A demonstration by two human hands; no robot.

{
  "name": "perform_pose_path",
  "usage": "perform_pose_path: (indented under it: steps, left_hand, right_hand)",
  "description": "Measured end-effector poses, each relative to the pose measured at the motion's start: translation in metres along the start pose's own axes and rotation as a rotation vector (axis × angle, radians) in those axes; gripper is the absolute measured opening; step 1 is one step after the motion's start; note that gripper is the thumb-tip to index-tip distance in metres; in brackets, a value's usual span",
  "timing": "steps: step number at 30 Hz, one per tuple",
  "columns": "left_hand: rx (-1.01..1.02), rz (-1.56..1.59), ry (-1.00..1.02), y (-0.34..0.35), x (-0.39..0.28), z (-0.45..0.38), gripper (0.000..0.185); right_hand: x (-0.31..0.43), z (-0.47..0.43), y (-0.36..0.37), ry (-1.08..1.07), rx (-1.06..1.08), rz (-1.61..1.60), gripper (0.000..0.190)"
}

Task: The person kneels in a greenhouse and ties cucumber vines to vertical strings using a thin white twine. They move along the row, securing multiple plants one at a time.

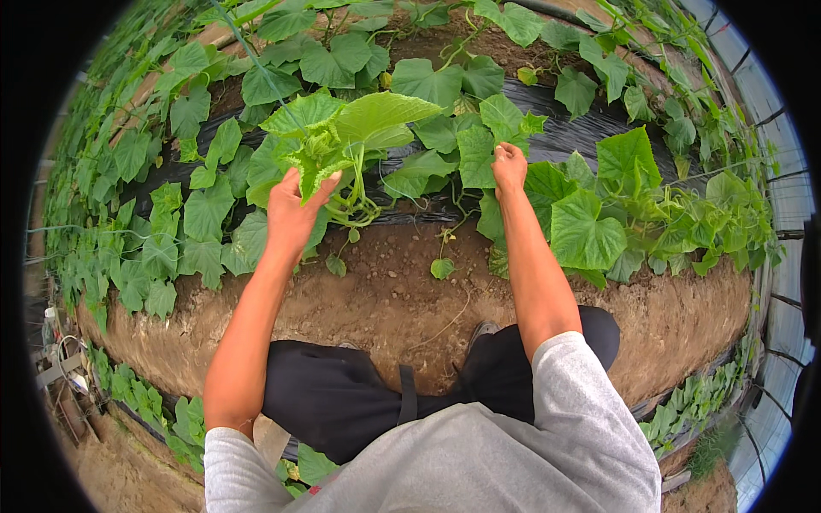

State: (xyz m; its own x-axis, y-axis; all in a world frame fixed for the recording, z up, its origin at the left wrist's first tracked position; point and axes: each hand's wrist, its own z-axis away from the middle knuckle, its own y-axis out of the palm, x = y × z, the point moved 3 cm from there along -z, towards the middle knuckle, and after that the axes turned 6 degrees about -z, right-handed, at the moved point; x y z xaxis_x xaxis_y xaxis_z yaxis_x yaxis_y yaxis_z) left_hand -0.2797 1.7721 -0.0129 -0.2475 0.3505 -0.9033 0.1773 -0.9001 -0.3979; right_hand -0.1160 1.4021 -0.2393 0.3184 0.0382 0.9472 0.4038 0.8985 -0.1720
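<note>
My left hand [294, 208] grips the leafy top of a cucumber vine [319, 146], its thumb and fingers around the young leaves near the growing tip. Broad leaves and a bundle of pale stalks [359, 192] hang just right of that hand. A blue-green string [256, 61] runs down from above to the vine top. My right hand [510, 168] is raised among the leaves to the right, fingers closed, at the lower edge of a cucumber leaf [502, 117]. Whether anything is pinched in its fingertips is hidden.
Cucumber plants [208, 208] grow in rows over black plastic mulch [545, 106]. Bare soil [391, 282] lies between the plants and my knees. More vines [689, 221] sprawl at the right, before a plastic-film greenhouse wall [779, 173]. A thin string [83, 229] stretches across the left plants.
</note>
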Motion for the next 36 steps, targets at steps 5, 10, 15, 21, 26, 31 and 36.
perform_pose_path:
  steps: [5,10,15,21,26,31,36]
  left_hand:
    - [0.026,-0.296,0.071,-0.008,-0.001,0.000,0.037]
    - [0.053,-0.233,0.142,-0.013,-0.014,0.015,0.041]
    - [0.092,-0.317,0.138,-0.021,-0.064,0.035,0.033]
    - [0.836,-0.294,0.145,0.029,-0.071,0.064,0.031]
    - [0.976,-0.309,0.295,0.102,-0.025,0.042,0.031]
    - [0.772,-0.402,0.161,0.148,0.025,0.003,0.024]
    - [0.459,-0.641,0.306,0.154,0.042,-0.007,0.020]
  right_hand:
    - [-0.037,-0.043,-0.011,0.317,0.092,-0.227,0.048]
    - [-0.043,-0.059,-0.001,0.407,0.172,-0.355,0.062]
    - [-0.047,-0.061,-0.023,0.269,0.292,-0.297,0.069]
    - [-0.008,0.098,0.004,0.177,0.294,-0.253,0.066]
    - [-0.014,0.197,-0.033,-0.015,0.169,-0.002,0.051]
    - [0.013,0.291,-0.066,-0.004,0.338,0.209,0.047]
    - [0.005,0.318,-0.072,-0.069,0.423,0.273,0.045]
